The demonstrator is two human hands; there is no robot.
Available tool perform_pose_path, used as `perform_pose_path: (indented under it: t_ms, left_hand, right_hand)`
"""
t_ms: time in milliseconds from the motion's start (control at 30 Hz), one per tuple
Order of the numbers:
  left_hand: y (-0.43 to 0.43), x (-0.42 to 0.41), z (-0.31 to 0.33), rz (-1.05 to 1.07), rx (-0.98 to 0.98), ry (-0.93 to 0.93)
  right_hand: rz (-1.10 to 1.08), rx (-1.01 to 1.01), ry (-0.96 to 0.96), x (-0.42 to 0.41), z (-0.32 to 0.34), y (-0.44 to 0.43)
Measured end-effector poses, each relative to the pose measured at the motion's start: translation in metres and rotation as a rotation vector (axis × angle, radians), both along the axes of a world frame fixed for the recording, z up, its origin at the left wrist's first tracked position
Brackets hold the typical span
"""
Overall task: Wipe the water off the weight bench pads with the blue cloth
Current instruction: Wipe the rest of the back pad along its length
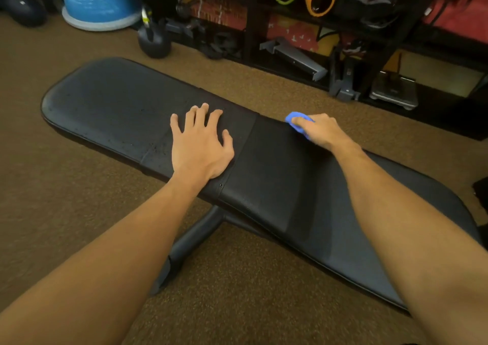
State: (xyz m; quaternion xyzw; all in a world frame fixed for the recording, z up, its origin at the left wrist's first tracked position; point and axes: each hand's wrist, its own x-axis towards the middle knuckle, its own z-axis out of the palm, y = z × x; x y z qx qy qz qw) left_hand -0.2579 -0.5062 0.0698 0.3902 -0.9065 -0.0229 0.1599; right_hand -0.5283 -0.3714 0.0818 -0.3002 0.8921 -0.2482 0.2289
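The left hand [200, 144] is laid flat on the long pad [105, 107], fingers spread, right by the seam, and nothing is held in it. The blue cloth [297, 119] is balled up and gripped in the right hand [320, 130]. It's pressed onto the far edge of the seat pad [277, 173], just across the seam from the left hand. Water droplets [158, 150] can be seen on the long pad – mostly left of the left hand. A kettlebell [154, 41] is parked on the carpet [52, 199] beyond the left hand, well apart.
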Motion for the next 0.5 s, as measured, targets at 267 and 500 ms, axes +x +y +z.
perform_pose_path:
  t_ms: [267,500]
  left_hand:
    - [-0.001,-0.002,-0.002,0.004,0.008,0.009]
    - [-0.002,-0.002,-0.003,0.008,0.000,0.010]
  right_hand:
    - [0.133,0.058,-0.129,0.025,0.015,-0.065]
    - [0.081,0.088,-0.141,-0.020,0.001,-0.020]
